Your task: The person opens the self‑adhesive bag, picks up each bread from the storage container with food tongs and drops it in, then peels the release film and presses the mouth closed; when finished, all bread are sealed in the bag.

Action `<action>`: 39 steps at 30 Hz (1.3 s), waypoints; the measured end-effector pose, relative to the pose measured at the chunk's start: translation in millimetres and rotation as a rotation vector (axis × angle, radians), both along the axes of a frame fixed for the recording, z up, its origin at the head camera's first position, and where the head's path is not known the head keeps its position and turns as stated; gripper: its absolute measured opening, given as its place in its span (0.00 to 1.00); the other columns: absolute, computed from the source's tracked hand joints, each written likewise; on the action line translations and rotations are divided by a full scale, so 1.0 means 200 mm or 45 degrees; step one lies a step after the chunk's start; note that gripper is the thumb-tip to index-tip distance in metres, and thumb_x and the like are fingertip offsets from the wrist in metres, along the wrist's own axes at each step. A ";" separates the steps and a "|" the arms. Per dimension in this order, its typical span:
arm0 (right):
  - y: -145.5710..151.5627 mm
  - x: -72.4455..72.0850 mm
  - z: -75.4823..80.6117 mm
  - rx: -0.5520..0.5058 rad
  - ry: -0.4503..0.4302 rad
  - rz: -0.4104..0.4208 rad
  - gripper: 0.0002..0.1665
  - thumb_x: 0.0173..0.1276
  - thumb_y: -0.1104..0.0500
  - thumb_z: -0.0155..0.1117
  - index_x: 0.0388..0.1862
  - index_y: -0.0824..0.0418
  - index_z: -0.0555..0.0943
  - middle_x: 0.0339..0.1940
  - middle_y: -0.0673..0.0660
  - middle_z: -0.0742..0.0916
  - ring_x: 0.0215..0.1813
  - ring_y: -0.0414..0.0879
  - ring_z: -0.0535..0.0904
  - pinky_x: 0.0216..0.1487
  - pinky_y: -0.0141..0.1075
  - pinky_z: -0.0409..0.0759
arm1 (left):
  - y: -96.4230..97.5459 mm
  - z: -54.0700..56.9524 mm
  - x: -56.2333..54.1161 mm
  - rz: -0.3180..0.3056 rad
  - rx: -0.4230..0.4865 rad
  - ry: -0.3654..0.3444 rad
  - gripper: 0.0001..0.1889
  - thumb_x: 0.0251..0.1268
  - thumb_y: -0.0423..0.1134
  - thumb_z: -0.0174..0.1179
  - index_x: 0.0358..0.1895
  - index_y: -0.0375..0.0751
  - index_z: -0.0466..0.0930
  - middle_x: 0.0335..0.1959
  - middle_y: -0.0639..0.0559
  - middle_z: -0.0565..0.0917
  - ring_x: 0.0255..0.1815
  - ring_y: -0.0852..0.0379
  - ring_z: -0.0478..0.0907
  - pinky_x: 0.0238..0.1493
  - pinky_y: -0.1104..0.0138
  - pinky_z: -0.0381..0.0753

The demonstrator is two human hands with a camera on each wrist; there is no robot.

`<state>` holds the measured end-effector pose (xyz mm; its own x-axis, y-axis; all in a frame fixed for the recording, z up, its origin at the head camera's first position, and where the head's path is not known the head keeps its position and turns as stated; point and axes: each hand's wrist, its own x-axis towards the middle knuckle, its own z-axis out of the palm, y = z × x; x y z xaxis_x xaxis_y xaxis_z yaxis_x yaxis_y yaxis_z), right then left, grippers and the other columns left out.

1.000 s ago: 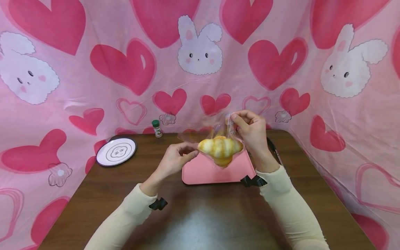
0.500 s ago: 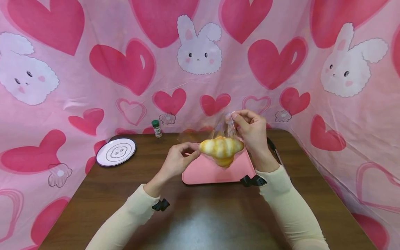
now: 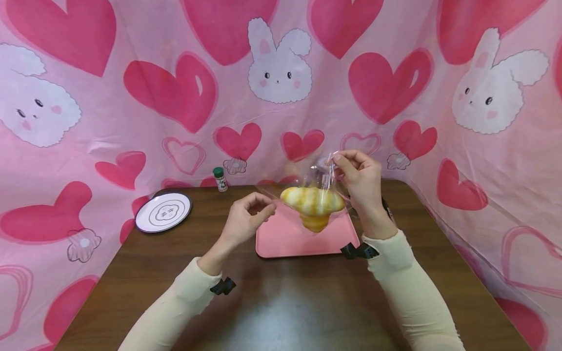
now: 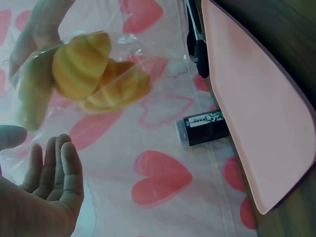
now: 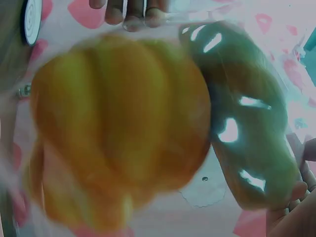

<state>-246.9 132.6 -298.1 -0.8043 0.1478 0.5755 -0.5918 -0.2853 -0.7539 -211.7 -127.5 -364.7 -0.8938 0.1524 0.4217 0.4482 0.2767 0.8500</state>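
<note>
A clear plastic bag [image 3: 325, 178] hangs over the pink tray [image 3: 285, 243], with yellow-brown, striped croissant-shaped breads [image 3: 312, 202] inside. My right hand [image 3: 361, 180] pinches the bag's gathered top between thumb and fingers. To the left of the bag, my left hand [image 3: 248, 217] has its fingers and thumb apart with nothing between them. The left wrist view shows the left hand's fingers [image 4: 47, 170] extended just below the bag, and several breads [image 4: 81, 64] in it. Those breads [image 5: 121, 118] fill much of the right wrist view, blurred, the plastic glinting.
A white plate [image 3: 163, 213] with a dark rim lies at the table's left. A green-capped shaker [image 3: 220, 179] stands at the back edge. Behind the right wrist lies a black object [image 3: 386, 207], partly hidden. A dark labelled item [image 4: 205, 127] shows beside the tray.
My left hand has let go of the bag's left side and drawn slightly left. My right hand has risen a little with the bag, which now hangs from it alone.
</note>
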 end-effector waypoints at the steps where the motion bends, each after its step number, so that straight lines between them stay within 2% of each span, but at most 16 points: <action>1: 0.00 0.00 0.00 0.006 -0.013 -0.008 0.05 0.65 0.68 0.67 0.30 0.61 0.86 0.22 0.49 0.89 0.19 0.39 0.80 0.17 0.26 0.74 | 0.00 0.00 0.00 -0.001 0.008 0.005 0.09 0.65 0.40 0.67 0.43 0.40 0.84 0.37 0.42 0.87 0.30 0.59 0.82 0.33 0.70 0.82; 4: 0.00 0.00 0.00 0.031 -0.045 -0.052 0.03 0.63 0.65 0.70 0.30 0.64 0.85 0.19 0.48 0.87 0.19 0.38 0.79 0.15 0.26 0.71 | 0.01 0.01 0.00 0.008 0.051 0.019 0.12 0.66 0.37 0.66 0.50 0.39 0.82 0.41 0.41 0.87 0.33 0.57 0.83 0.35 0.68 0.85; 7: 0.01 0.00 0.00 0.046 -0.066 -0.075 0.07 0.62 0.63 0.72 0.31 0.67 0.85 0.17 0.48 0.86 0.19 0.37 0.79 0.15 0.27 0.71 | 0.01 0.02 -0.01 0.018 0.099 0.036 0.15 0.67 0.34 0.63 0.55 0.36 0.80 0.44 0.37 0.86 0.36 0.60 0.84 0.37 0.66 0.87; 10: 0.00 0.00 0.00 0.054 -0.070 -0.077 0.06 0.62 0.63 0.72 0.31 0.66 0.85 0.16 0.48 0.84 0.18 0.38 0.78 0.14 0.27 0.72 | 0.02 0.04 -0.01 0.029 0.129 0.044 0.15 0.68 0.33 0.62 0.55 0.32 0.79 0.44 0.33 0.86 0.36 0.64 0.84 0.37 0.64 0.88; 14: -0.01 0.00 -0.01 0.049 -0.059 -0.017 0.04 0.63 0.65 0.70 0.31 0.67 0.85 0.17 0.49 0.86 0.17 0.38 0.79 0.15 0.26 0.74 | 0.02 0.05 -0.02 0.064 0.171 0.057 0.13 0.67 0.35 0.64 0.50 0.32 0.81 0.41 0.34 0.86 0.34 0.67 0.84 0.35 0.67 0.87; 19: 0.00 0.01 -0.01 0.045 -0.033 0.071 0.07 0.65 0.69 0.67 0.34 0.76 0.83 0.23 0.51 0.90 0.19 0.40 0.81 0.22 0.28 0.80 | 0.00 0.07 -0.01 0.081 0.317 0.118 0.10 0.66 0.37 0.66 0.42 0.32 0.82 0.37 0.43 0.87 0.34 0.60 0.85 0.34 0.68 0.86; 24: 0.04 0.01 -0.02 0.129 -0.068 0.067 0.03 0.66 0.71 0.64 0.32 0.68 0.84 0.22 0.51 0.89 0.19 0.41 0.80 0.21 0.28 0.79 | -0.04 0.10 -0.01 0.102 0.457 0.166 0.10 0.64 0.34 0.66 0.40 0.28 0.81 0.33 0.58 0.89 0.33 0.60 0.85 0.35 0.69 0.85; 26: 0.05 0.00 -0.02 0.171 -0.082 0.071 0.03 0.66 0.70 0.65 0.32 0.67 0.84 0.22 0.50 0.88 0.19 0.41 0.81 0.18 0.26 0.75 | -0.06 0.11 -0.01 0.117 0.488 0.185 0.10 0.64 0.33 0.66 0.39 0.27 0.81 0.32 0.61 0.89 0.33 0.60 0.85 0.35 0.71 0.84; 30: 0.08 -0.01 -0.04 0.248 -0.095 0.087 0.03 0.67 0.68 0.65 0.33 0.65 0.85 0.21 0.50 0.88 0.19 0.41 0.83 0.15 0.26 0.71 | -0.09 0.13 -0.02 0.160 0.476 0.208 0.10 0.61 0.31 0.68 0.40 0.27 0.81 0.29 0.62 0.88 0.31 0.61 0.84 0.35 0.74 0.82; 34: 0.08 -0.02 -0.05 0.290 -0.100 0.132 0.05 0.67 0.69 0.65 0.33 0.62 0.85 0.21 0.51 0.88 0.21 0.41 0.85 0.21 0.30 0.81 | -0.10 0.14 -0.02 0.188 0.392 0.207 0.12 0.60 0.33 0.69 0.46 0.31 0.84 0.28 0.64 0.87 0.31 0.63 0.81 0.34 0.74 0.80; 39: 0.08 -0.02 -0.06 0.308 -0.103 0.196 0.07 0.67 0.71 0.63 0.32 0.62 0.84 0.22 0.52 0.88 0.24 0.42 0.86 0.29 0.34 0.86 | -0.10 0.15 -0.01 0.175 0.400 0.217 0.09 0.62 0.32 0.66 0.42 0.29 0.86 0.29 0.64 0.86 0.30 0.64 0.80 0.33 0.75 0.81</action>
<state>-251.7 147.8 -310.5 -0.8512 -0.1134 0.5125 -0.4910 -0.1732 -0.8538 -213.8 -147.8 -334.7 -0.8101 -0.1240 0.5730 0.5671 0.0819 0.8196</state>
